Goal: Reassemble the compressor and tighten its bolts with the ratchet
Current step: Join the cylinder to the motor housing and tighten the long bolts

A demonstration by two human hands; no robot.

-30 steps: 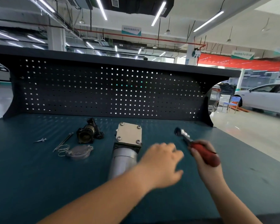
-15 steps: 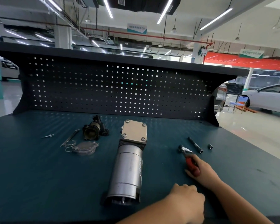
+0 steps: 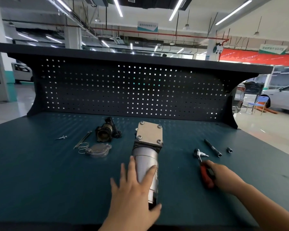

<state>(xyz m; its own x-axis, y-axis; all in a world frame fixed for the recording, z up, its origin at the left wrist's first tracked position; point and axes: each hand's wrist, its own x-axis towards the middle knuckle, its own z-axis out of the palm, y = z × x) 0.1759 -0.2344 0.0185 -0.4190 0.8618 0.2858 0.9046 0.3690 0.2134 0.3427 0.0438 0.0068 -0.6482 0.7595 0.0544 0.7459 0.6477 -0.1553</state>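
The compressor (image 3: 148, 152) lies lengthwise on the teal bench top (image 3: 40, 180), a silver cylinder with a square bolted plate at its far end. My left hand (image 3: 134, 190) rests on the cylinder's near half with fingers spread and straight. The ratchet (image 3: 203, 165) lies on the bench to the right, its red handle towards me. My right hand (image 3: 223, 177) holds that handle. Left of the compressor sit a dark pump part (image 3: 107, 132), a round grey cover (image 3: 98, 150) and a wire spring (image 3: 83, 147).
An extension bar (image 3: 213, 148) and a small socket (image 3: 229, 149) lie beyond the ratchet. A long thin bolt (image 3: 83, 139) and a small screw (image 3: 61, 137) lie at the left. A black pegboard (image 3: 123, 90) closes the bench's back edge.
My right hand brought the ratchet down from the air onto the bench. My left hand drew back towards me, then came forward and settled on the compressor's cylinder.
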